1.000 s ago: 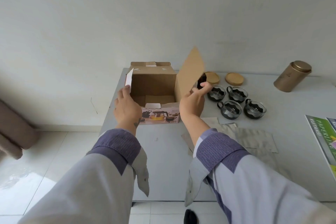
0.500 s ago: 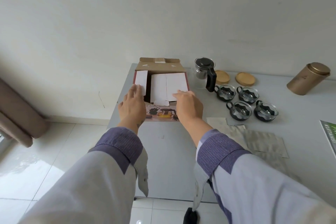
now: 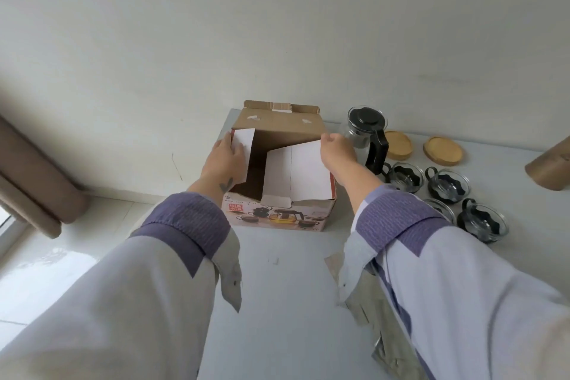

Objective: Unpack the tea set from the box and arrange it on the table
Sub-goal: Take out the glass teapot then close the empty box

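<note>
Pale wall and a tiled floor frame a grey desk (image 3: 287, 287) pushed against that wall, with a brown curtain (image 3: 34, 176) hanging at the left.

From the head camera, the only view, the cardboard box (image 3: 279, 213) stands at the far left part of the desk, its printed front facing the person. The left hand (image 3: 226, 160) lies with fingers together flat on the small white flap (image 3: 243, 148) at the box's left side. The right hand (image 3: 336, 148) pinches the far corner of the large white flap (image 3: 297, 176), which lies tilted over the right part of the opening. Between the two flaps the dark inside shows; I see nothing in that gap, though the bottom is mostly hidden.

Just right of the box the tea set is out: one glass teapot (image 3: 367, 136) with a black lid and handle, four glass cups (image 3: 404, 177) in black holders grouped in front of it, one partly behind the right sleeve, and two round wooden coasters (image 3: 442, 151) beyond them. One gold tin (image 3: 549, 168) sits at the right edge, and crumpled wrapping (image 3: 379, 318) lies near the right arm.

The unpacking looks done, and the pieces stand in a loose cluster. What remains, I judge, is closing the box, putting it aside, and perhaps tidying the arrangement.
</note>
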### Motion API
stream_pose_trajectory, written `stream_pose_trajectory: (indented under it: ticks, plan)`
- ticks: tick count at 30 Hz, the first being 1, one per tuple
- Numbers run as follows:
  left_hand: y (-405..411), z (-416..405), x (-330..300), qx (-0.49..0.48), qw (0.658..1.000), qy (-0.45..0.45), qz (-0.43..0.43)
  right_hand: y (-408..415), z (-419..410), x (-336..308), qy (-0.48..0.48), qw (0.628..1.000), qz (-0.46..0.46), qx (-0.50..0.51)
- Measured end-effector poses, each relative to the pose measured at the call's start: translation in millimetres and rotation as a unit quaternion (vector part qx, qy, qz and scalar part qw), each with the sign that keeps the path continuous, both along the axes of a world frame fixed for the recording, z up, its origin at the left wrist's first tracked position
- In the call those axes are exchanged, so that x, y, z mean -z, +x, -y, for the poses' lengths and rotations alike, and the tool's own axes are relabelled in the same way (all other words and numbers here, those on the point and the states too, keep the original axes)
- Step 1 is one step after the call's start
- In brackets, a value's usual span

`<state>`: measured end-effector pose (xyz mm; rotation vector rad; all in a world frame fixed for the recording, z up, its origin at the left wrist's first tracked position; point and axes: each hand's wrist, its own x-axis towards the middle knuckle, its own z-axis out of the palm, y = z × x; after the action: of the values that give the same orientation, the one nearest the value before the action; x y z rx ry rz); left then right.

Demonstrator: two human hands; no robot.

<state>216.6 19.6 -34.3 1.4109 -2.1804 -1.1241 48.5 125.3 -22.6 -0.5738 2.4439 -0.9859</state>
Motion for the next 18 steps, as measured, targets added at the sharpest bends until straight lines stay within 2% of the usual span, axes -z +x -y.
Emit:
stream_pose_trajectory:
  ticks: [7,9,11,12,13,18]
  plan:
    - [-10.7,22.7,15.5,-0.016,1.000,0.018,0.002,-25.0,33.8,-6.9,-0.015,0.993,0.113,0.042]
    - [-11.5,23.2,16.7,-0.020,1.000,0.013,0.007,-23.9,32.9,-12.4,-0.073,0.977,0.160,0.121]
    - [-12.3,22.3,16.7,-0.025,1.000,0.011,0.008,-28.1,35.2,-4.3,-0.074,0.979,0.151,0.113]
    - [-12.2,21.7,16.7,-0.025,1.000,0.011,0.006,-31.3,37.2,0.1,-0.149,0.952,0.216,0.157]
    - [-12.0,21.0,16.2,-0.025,1.000,0.013,0.002,-28.6,35.9,-1.5,-0.177,0.951,0.211,0.143]
    - [-9.7,17.4,9.9,-0.021,0.999,0.031,-0.018,-21.0,25.4,-11.7,-0.188,0.965,0.122,0.139]
